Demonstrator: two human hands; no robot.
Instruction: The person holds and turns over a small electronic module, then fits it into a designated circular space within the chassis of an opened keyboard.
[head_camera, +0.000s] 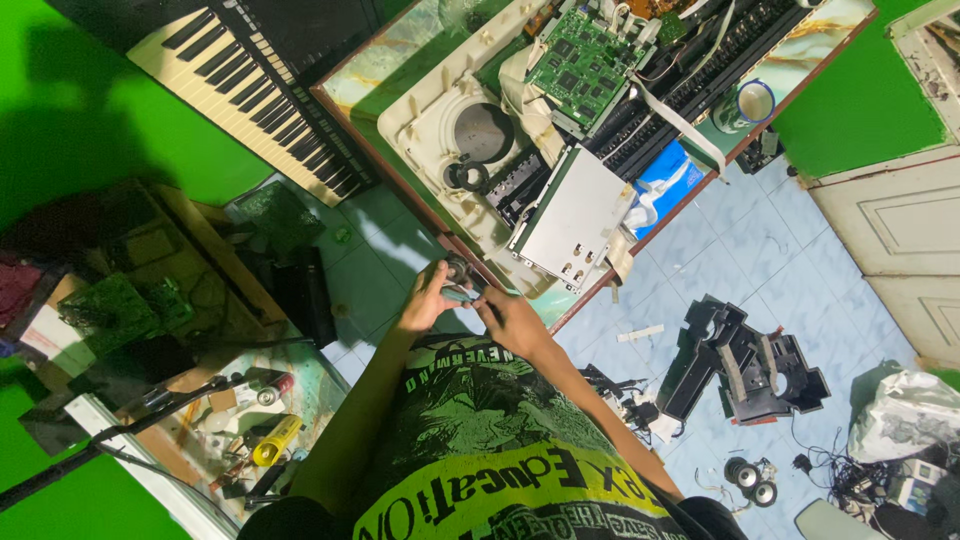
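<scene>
My left hand (425, 300) and my right hand (515, 322) meet just in front of the table edge, both closed around a small dark round part (460, 276) with a grey-green piece attached. My fingers hide most of it. Right behind my hands on the table lies an opened electronic keyboard: a cream plastic casing (425, 115) with a round speaker opening, a grey metal plate (572, 215) and a green circuit board (585, 62). My forearms reach up from a green and black printed shirt at the bottom of the view.
A second keyboard with black and white keys (250, 95) leans at the upper left. A cluttered low bench (250, 430) with tools and a yellow item stands at lower left. On the blue tiled floor lie black plastic parts (745, 365), small round speakers (750, 480) and a white bag (905, 415).
</scene>
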